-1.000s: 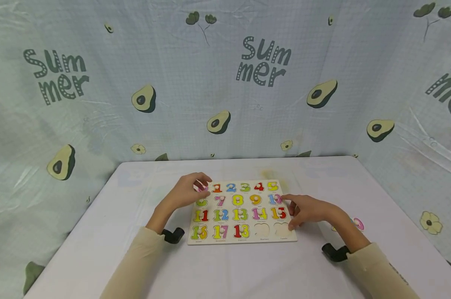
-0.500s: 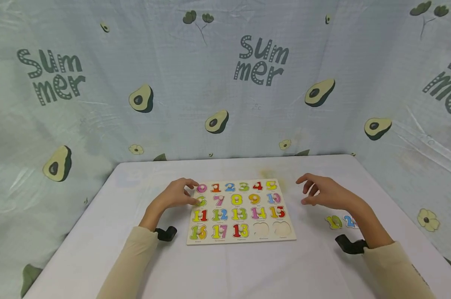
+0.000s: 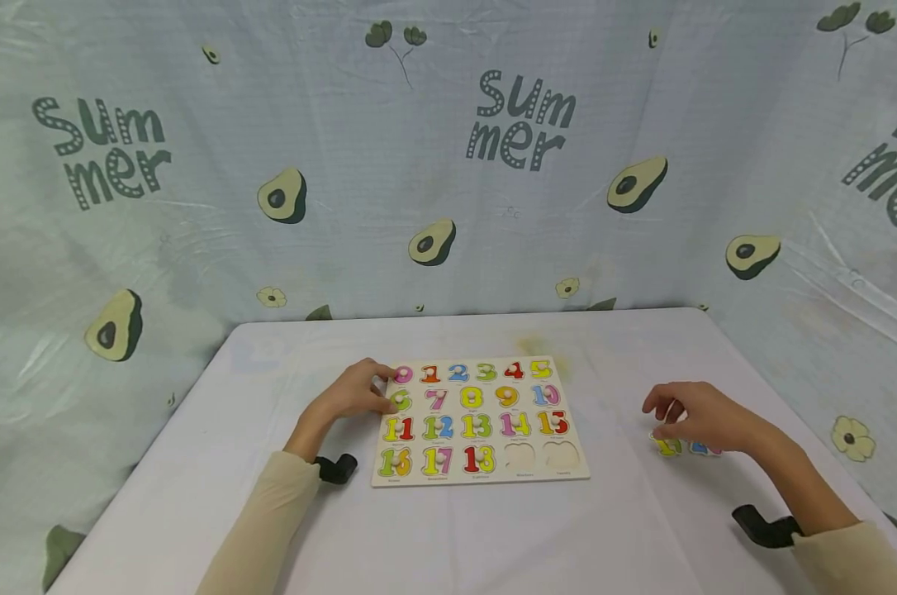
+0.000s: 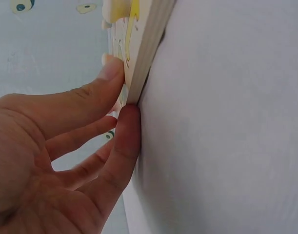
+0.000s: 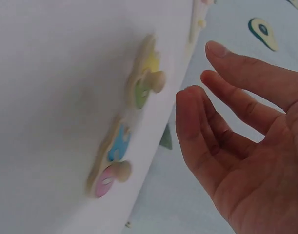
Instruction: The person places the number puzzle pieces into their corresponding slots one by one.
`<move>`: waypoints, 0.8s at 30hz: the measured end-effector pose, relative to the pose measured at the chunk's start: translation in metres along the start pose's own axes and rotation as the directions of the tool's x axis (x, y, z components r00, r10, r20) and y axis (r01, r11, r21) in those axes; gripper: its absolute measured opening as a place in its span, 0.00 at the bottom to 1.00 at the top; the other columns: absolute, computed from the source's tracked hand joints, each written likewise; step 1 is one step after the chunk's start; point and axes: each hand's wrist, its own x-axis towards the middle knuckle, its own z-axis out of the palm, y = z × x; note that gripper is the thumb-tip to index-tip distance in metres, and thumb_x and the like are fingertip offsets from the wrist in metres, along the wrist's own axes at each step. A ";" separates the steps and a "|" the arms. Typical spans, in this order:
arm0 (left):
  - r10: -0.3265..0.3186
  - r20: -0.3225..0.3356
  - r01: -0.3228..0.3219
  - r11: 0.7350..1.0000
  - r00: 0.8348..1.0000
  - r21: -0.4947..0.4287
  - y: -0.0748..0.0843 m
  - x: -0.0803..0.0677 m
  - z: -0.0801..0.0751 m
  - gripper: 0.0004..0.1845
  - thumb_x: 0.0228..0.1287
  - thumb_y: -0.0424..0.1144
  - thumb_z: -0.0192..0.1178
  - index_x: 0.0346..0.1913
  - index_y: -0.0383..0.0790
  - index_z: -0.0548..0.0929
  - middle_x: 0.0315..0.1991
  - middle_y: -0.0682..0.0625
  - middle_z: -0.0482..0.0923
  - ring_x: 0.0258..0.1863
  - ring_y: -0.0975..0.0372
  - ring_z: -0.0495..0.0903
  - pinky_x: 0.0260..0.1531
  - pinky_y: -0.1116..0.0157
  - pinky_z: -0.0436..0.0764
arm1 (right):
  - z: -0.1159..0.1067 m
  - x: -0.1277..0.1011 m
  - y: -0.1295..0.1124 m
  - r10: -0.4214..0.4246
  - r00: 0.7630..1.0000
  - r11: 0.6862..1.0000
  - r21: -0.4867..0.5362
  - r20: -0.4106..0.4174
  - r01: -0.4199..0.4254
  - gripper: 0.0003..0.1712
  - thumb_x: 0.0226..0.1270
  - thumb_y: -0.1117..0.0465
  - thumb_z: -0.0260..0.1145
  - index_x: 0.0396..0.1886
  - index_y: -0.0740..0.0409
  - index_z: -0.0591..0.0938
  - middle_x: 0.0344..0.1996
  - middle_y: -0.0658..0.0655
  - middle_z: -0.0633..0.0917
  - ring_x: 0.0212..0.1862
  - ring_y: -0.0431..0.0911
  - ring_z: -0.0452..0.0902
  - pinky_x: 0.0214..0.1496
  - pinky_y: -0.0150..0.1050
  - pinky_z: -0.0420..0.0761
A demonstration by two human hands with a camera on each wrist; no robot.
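A: Status on the hands?

B: Left hand (image 3: 352, 397) is on the far-left edge of the number puzzle board (image 3: 478, 421). Grip: thumb on the top face, fingertips (image 4: 129, 126) against the side edge, fingers nearly straight. A light brace, I'd say, so the board doesn't slide on the counter (image 3: 456, 529).

A: Right?

B: Right hand (image 3: 697, 417) is well off the board to its right, hovering over two loose pieces: the yellow-green piece (image 3: 667, 446) and the blue-pink piece (image 3: 701, 448). Grip is spread and relaxed, fingers apart, holding nothing.

A: Contact with the pieces?

B: No. The right wrist view shows a clear gap between the fingers (image 5: 222, 122) and the pegs. From the head view the hand partly covers them, so you can't tell there.

A: Why are the pieces out there?

B: Probably the supply for the board. Two empty slots (image 3: 541, 456) in the bottom row, right end; everything else is filled.

A: Anything else the wrist cams add?

B: Right wrist shows each loose piece lying flat with a knob peg (image 5: 156, 80) sticking up, which is unreadable from the head view. Left wrist shows the board's thickness and the thumb over its edge. Only the head view shows the full layout and the slots.
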 end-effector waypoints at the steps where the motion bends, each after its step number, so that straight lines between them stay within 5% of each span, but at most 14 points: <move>1: -0.002 -0.003 0.002 1.000 1.000 0.002 0.000 0.000 0.000 0.33 0.58 0.36 0.76 0.67 0.32 0.79 0.59 0.37 0.77 0.43 0.56 0.79 0.43 0.63 0.79 | 0.001 -0.003 0.003 -0.002 1.000 1.000 0.008 0.001 0.002 0.16 0.60 0.57 0.77 0.46 0.56 0.84 0.37 0.47 0.84 0.39 0.34 0.77 0.40 0.32 0.81; 8: -0.003 -0.004 0.003 1.000 1.000 0.015 0.000 0.001 0.002 0.33 0.60 0.37 0.75 0.68 0.32 0.78 0.59 0.38 0.76 0.44 0.56 0.79 0.45 0.61 0.79 | 0.006 -0.014 0.017 -0.038 0.999 0.999 -0.017 0.022 0.038 0.14 0.55 0.58 0.80 0.39 0.51 0.84 0.36 0.44 0.84 0.37 0.31 0.78 0.38 0.32 0.80; 16: -0.006 0.003 0.006 1.000 1.000 0.027 0.000 0.001 0.002 0.33 0.60 0.38 0.75 0.68 0.32 0.78 0.59 0.39 0.75 0.43 0.56 0.79 0.44 0.62 0.79 | 0.013 -0.014 0.022 0.028 0.998 0.998 0.056 0.060 -0.031 0.11 0.56 0.65 0.76 0.37 0.51 0.84 0.33 0.47 0.83 0.34 0.32 0.76 0.32 0.32 0.79; 24: -0.030 0.009 0.030 1.000 1.000 -0.008 0.001 -0.001 0.001 0.36 0.58 0.40 0.76 0.69 0.34 0.78 0.70 0.37 0.68 0.46 0.55 0.79 0.44 0.62 0.81 | 0.018 -0.008 0.023 0.005 1.000 0.999 0.044 0.022 -0.006 0.09 0.56 0.68 0.73 0.31 0.51 0.83 0.29 0.45 0.83 0.31 0.32 0.73 0.31 0.31 0.77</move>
